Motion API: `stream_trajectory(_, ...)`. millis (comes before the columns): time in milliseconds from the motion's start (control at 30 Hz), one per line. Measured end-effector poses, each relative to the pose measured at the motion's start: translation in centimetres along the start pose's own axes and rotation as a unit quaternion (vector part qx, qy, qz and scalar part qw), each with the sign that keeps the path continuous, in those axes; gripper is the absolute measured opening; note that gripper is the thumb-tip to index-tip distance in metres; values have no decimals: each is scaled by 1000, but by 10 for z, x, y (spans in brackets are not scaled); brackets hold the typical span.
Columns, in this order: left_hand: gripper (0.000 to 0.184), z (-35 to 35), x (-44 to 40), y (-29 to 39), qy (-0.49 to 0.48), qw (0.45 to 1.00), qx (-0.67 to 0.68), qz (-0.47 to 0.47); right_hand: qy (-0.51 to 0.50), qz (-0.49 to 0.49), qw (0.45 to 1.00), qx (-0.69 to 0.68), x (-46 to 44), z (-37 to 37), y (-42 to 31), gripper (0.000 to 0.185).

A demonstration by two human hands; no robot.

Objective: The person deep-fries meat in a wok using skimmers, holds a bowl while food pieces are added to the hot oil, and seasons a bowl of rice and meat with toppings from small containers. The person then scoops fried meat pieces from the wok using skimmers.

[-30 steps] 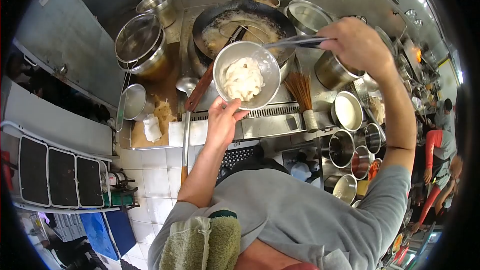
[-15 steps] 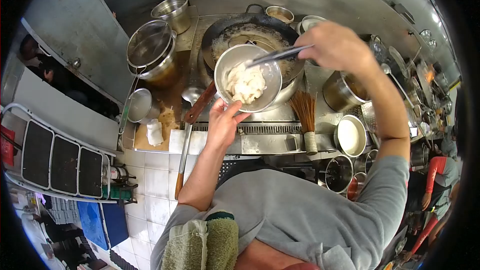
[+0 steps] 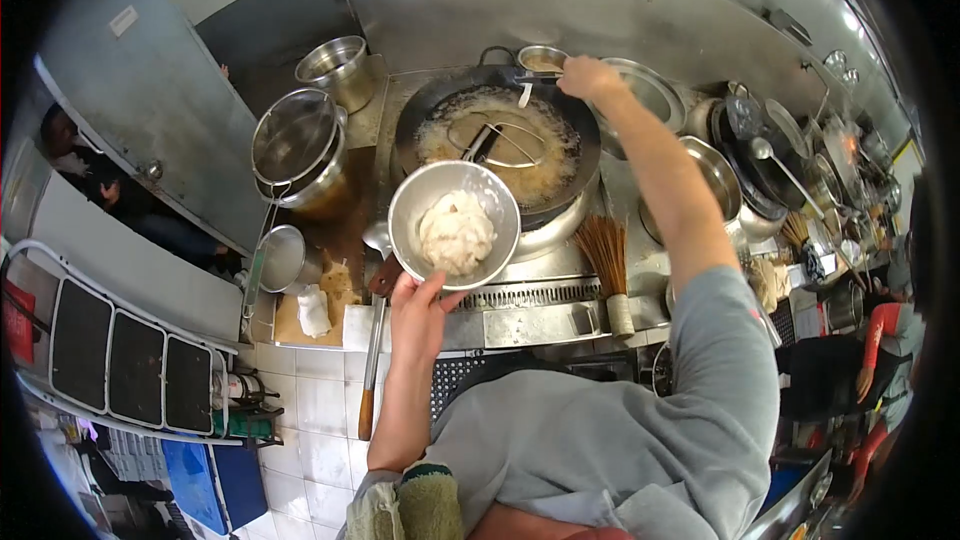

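My left hand point(image 3: 420, 315) grips the near rim of a metal bowl point(image 3: 405, 240), with the thumb over the edge. Pale, wet-looking pieces of food point(image 3: 457, 233) lie heaped inside. Stretched out past the wok point(image 3: 415, 120), my right hand point(image 3: 592, 78) is closed around dark chopsticks point(image 3: 540, 77). A thin white strip of food point(image 3: 525, 95) hangs from them above the wok's far side. Oil point(image 3: 530, 110) bubbles in the wok, and a wire frame point(image 3: 540, 148) with a dark handle sits in it.
A strainer point(image 3: 295, 130) rests on a large pot at left, near a steel pot point(image 3: 333, 68). A ladle point(image 3: 372, 360) lies beside my left hand. A bristle brush point(image 3: 610, 275) stands right of the wok. Several pans and a co-worker's red sleeve point(image 3: 880, 330) are at right.
My right hand has moved from over the bowl to the wok's far side, carrying a white strip of food. The bowl now sits lower in view, nearer my body.
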State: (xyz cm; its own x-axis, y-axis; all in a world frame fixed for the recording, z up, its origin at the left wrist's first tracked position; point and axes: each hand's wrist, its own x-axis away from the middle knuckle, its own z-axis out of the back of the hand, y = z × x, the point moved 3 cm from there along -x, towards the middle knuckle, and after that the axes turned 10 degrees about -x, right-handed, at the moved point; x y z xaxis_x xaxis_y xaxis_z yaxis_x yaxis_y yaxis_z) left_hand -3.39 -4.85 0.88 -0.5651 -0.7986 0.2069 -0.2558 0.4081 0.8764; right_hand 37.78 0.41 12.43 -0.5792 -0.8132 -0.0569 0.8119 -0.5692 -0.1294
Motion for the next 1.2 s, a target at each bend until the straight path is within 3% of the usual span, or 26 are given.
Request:
stream_trajectory(67, 21, 1, 10, 7, 21, 1000, 7, 8, 18, -40, 998, -56, -22, -18, -1, 41)
stream_trajectory(167, 23, 15, 15, 2, 14, 1000, 7, 14, 39, -28, 998, -41, -56, -20, 8, 44)
stream_trajectory(200, 24, 19, 16, 2, 6, 1000, 5, 15, 48, 9, 999, -11, -36, 0, 1, 46)
stream_trajectory(267, 20, 24, 19, 5, 15, 1000, 14, 19, 116, -6, 986, -117, -12, 54, 4, 48)
stream_trajectory(300, 19, 29, 18, 4, 16, 1000, 6, 15, 116, 72, 975, -174, 9, 75, 7, 45)
stream_trajectory(433, 14, 37, 14, 14, -6, 1000, -18, -9, 108, 293, 944, -107, 158, 136, -49, 36)
stream_trajectory(500, 13, 38, 9, 15, -22, 999, -21, -18, -100, 233, 959, -127, 214, 125, -102, 34)
stream_trajectory(567, 10, 35, 5, 15, -54, 998, -15, -39, -43, 339, 939, -39, 240, 84, -118, 27)
stream_trajectory(700, 9, 25, 0, 10, -90, 995, -31, -32, -133, 277, 947, 94, 245, 57, -131, 25)
stream_trajectory(867, 15, 11, -13, 9, -107, 994, 21, -19, 25, 273, 958, 82, 248, 112, -108, 15)
stream_trajectory(900, 17, 6, -16, 10, -105, 994, 24, -21, 123, 329, 936, 34, 242, 123, -88, 18)
stream_trajectory(933, 19, 2, -19, 11, -102, 994, 28, -23, 32, 195, 980, 26, 231, 142, -90, 23)
stream_trajectory(1033, 22, -3, -31, 7, -77, 996, 36, -16, 39, 182, 982, 4, 191, 177, -60, 26)
stream_trajectory(1100, 24, -5, -35, 7, -66, 997, 31, -16, 106, 155, 980, 62, 169, 190, -45, 27)
stream_trajectory(1200, 25, -5, -32, 7, -53, 998, 41, -16, 122, 190, 973, 49, 100, 153, -4, 27)
